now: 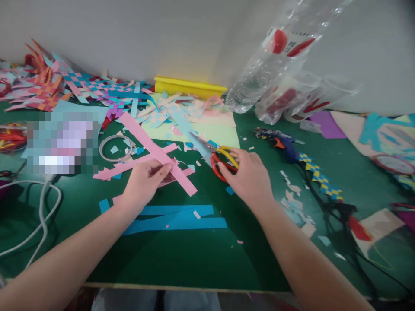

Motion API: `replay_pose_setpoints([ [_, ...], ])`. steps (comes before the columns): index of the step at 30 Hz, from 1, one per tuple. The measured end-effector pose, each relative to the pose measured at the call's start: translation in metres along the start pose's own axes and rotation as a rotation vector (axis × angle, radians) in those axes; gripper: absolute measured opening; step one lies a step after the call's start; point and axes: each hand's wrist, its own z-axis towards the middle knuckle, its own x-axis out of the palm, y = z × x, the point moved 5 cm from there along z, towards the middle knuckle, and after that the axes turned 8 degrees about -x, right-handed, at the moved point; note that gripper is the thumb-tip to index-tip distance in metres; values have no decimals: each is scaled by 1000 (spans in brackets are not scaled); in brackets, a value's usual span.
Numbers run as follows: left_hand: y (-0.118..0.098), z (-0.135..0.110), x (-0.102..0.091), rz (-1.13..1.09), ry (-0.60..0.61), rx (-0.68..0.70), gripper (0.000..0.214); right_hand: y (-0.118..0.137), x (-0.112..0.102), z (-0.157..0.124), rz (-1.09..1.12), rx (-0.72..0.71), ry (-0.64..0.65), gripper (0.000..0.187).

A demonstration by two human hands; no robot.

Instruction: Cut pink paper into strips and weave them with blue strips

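My left hand (144, 181) pinches a long pink paper strip (142, 140) that lies slanted over other pink strips (129, 166) on the green table (181, 255). My right hand (249, 175) rests on scissors (215, 157) with red and yellow handles, fingers curled at the handle loops; the blades point up-left and lie flat on the table. Blue paper strips (177, 217) lie just in front of both hands.
Woven paper pieces (52, 86) pile at the back left. A yellow tray (189, 86) and plastic bags (285, 73) stand against the wall. A tape ring (115, 147), a blue glue gun (285, 144) with black cable, a white cable (42, 216) and paper scraps lie around.
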Motion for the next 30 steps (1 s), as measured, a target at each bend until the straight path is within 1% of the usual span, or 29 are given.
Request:
replay_pose_setpoints([
  [2,-1,0,0,16,3,-1,18,3,-3,0,-17,-53,-39,38],
  [4,-1,0,0,32,1,-11,17,9,-10,1,-14,-119,-105,33],
  [7,-2,0,0,39,8,-19,17,22,-21,1,29,-232,-217,25],
  [9,-3,0,1,40,22,-5,16,33,-27,0,65,-311,-261,20],
  [11,-4,0,2,57,32,9,17,43,-30,-1,98,-382,-282,20],
  [15,-7,0,2,174,15,47,23,61,-32,-3,148,-487,-302,29],
  [18,-8,0,1,277,-4,70,25,69,-31,-6,178,-532,-291,31],
  [21,-10,-1,2,377,-6,93,22,78,-30,-8,224,-551,-271,26],
  [23,-11,-2,4,412,26,102,23,82,-29,-5,340,-480,-229,20],
  [24,-11,-3,5,402,49,98,23,83,-28,-2,439,-399,-189,18],
  [26,-10,-4,7,353,96,78,19,82,-20,6,685,-162,-47,17],
  [27,-10,-5,8,332,111,67,17,83,-15,9,799,-45,37,20],
  [29,-8,-5,9,333,119,43,13,89,-5,15,972,106,172,28],
  [30,-8,-6,10,355,123,35,13,92,-1,17,1034,151,218,31],
])
